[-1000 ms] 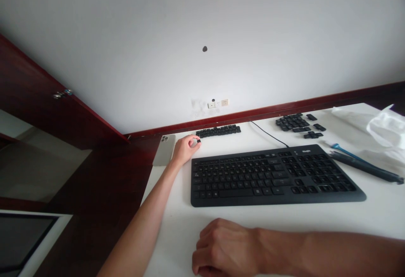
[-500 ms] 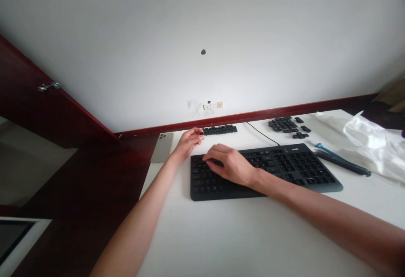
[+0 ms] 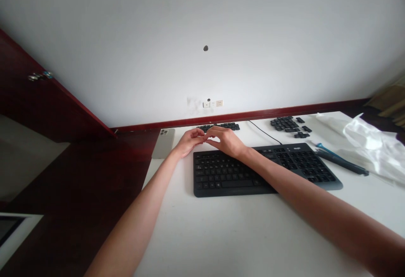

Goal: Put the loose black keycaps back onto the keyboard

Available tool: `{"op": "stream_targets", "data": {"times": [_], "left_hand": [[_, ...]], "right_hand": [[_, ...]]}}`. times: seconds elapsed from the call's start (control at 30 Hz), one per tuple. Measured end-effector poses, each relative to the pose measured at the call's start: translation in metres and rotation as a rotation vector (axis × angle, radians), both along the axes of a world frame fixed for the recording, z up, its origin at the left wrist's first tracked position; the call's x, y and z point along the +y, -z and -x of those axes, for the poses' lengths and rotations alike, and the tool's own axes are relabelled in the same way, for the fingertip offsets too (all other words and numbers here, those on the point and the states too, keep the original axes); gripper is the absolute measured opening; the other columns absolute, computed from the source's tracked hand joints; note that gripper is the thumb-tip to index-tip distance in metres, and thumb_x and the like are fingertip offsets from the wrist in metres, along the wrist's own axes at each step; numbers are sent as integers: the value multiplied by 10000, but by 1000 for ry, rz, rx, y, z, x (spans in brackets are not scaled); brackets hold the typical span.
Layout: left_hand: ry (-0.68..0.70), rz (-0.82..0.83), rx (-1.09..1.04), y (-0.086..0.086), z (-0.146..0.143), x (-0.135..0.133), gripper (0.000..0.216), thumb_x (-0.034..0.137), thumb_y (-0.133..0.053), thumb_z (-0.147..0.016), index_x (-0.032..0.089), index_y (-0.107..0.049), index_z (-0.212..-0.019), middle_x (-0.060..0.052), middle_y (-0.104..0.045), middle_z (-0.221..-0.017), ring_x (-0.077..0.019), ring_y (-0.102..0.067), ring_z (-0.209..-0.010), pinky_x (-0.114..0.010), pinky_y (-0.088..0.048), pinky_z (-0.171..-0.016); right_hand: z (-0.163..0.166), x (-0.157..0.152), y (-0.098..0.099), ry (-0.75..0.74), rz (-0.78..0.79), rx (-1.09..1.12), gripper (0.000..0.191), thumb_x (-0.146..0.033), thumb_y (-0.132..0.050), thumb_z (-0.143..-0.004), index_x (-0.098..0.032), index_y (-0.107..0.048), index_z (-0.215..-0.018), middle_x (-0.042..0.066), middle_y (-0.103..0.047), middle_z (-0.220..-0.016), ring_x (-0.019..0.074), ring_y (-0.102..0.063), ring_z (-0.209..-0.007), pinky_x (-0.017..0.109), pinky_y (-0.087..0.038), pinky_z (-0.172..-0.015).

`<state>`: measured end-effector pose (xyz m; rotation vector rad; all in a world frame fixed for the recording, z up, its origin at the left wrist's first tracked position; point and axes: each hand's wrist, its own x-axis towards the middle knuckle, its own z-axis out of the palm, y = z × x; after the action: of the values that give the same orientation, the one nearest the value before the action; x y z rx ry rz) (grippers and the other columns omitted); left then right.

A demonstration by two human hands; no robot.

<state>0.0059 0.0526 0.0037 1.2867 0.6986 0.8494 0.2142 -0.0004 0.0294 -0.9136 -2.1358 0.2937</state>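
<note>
A black keyboard (image 3: 234, 189) lies on the white table. Keycaps cover its left part, while open key sockets show on its right part. Over its upper left edge, my left hand (image 3: 190, 142) and my right hand (image 3: 228, 142) meet at the fingertips. Both have their fingers pinched together; whatever is between them is too small or hidden to make out. Just behind the hands lies a row of loose black keycaps (image 3: 232, 126), partly covered by my fingers. More loose keycaps (image 3: 284, 123) are grouped at the back right.
A phone (image 3: 163, 144) lies face down at the table's left edge. Right of the keyboard are a dark long tool with a blue part (image 3: 343, 162) and a crumpled white plastic bag (image 3: 373, 142). The keyboard's cable (image 3: 265, 133) runs to the back edge.
My right hand has lifted off the keyboard's left keys and moved up to my left hand, so their fingertips now meet. My left hand has stayed nearly in place. The view has shifted slightly.
</note>
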Motion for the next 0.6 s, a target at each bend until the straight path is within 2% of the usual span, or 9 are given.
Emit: {"op": "stream_targets", "data": {"times": [0.33,0.6], "left_hand": [[64,8,37,2,3,2,301,357,-903,-754,140,-761,-907,-67,-740,-922,-129,-624,-806,-296,-468,-804],[45,-18,44,4,1,2,328,404,-858,-806,141,-762,-979,-61,-729,-899,-118,-629,-758,-292,-497,-791]], "right_hand": [[-3,-4,-1,37,55,10,88,-249,-678,-974,-215,-734,-1032,47,-751,-988,198,-712,-874,329,-571,-812],[-4,-1,-6,68,84,-61,244,-154,-673,-877,-197,-719,-1113,46,-745,-960,196,-689,-847,334,-557,-783]]}}
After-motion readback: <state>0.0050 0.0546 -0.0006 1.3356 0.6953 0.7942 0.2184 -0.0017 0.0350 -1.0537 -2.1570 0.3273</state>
